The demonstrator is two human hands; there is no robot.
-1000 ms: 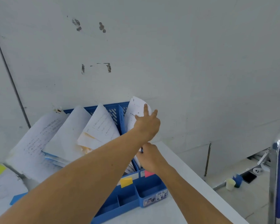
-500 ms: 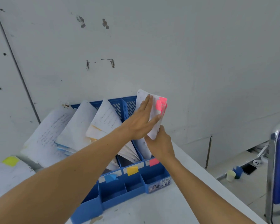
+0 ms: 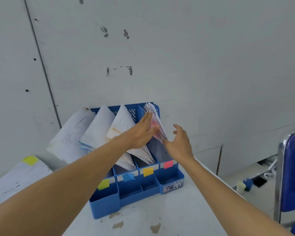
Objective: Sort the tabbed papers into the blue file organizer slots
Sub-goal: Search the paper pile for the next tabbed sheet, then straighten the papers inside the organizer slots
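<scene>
One pink-tabbed white sheaf is tucked into the blue plastic organizer.
Pressed upright by the flat left hand; right hand is held spread.

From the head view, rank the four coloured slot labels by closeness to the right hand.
1. pink label, rightmost, just below the right hand.
2. orange-yellow label, next left.
3. blue label, further left.
4. lime label, leftmost.
</scene>
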